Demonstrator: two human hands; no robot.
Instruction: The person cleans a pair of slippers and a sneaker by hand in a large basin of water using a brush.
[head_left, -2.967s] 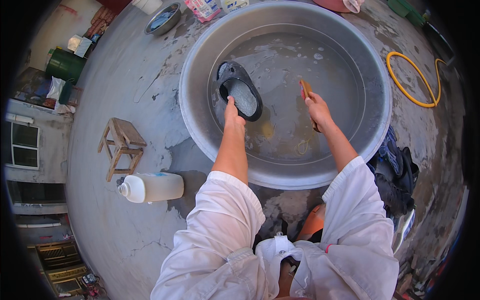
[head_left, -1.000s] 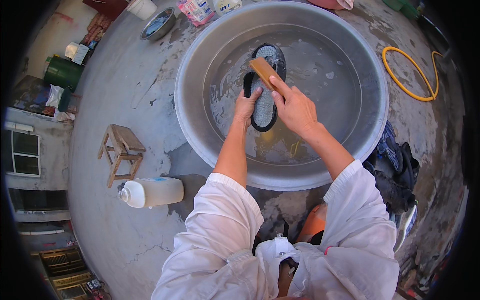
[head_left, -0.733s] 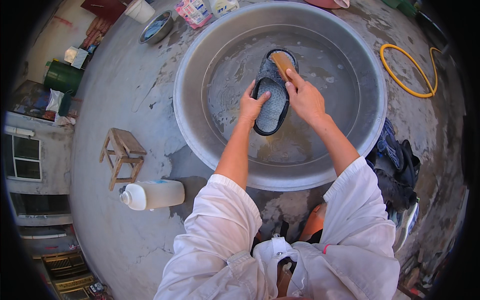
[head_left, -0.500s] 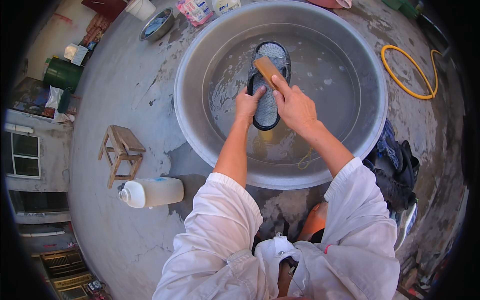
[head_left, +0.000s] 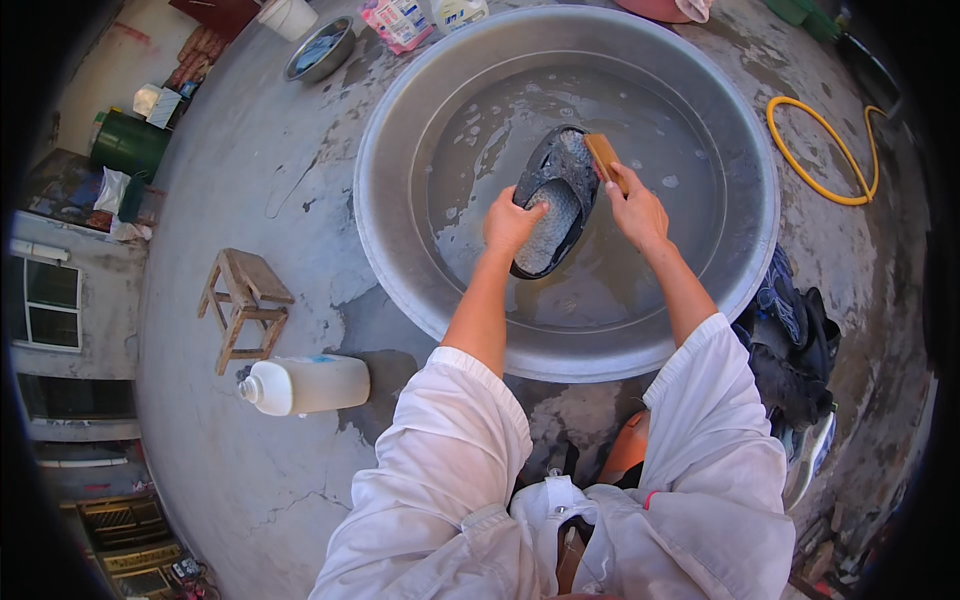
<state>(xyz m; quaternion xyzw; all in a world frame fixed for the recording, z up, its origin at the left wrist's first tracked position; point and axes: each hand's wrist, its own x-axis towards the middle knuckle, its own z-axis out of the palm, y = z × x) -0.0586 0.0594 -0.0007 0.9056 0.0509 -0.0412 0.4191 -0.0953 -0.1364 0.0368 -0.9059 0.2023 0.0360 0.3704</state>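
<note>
A dark slipper (head_left: pixel 553 215) with a grey textured footbed is held over murky water in a large metal basin (head_left: pixel 395 235). My left hand (head_left: pixel 512 222) grips its left side, the thumb resting on the footbed. In my right hand (head_left: pixel 638 208) is a wooden scrub brush (head_left: pixel 604 160), set against the right side of the slipper's toe end. The brush's bristles are mostly hidden from view. The slipper leans, its toe end pointing up and to the right.
Left of the basin stand a wooden stool (head_left: pixel 245 290) and a whitish plastic jug (head_left: pixel 310 385) lying on its side. Dark clothes (head_left: pixel 790 340) lie against the basin's right. A yellow hose (head_left: pixel 815 120) curls beyond them. A small metal bowl (head_left: pixel 325 55) sits at the far left.
The slipper has tilted to the right and come slightly nearer. My right hand has moved the brush from over the strap to the right edge of the toe end.
</note>
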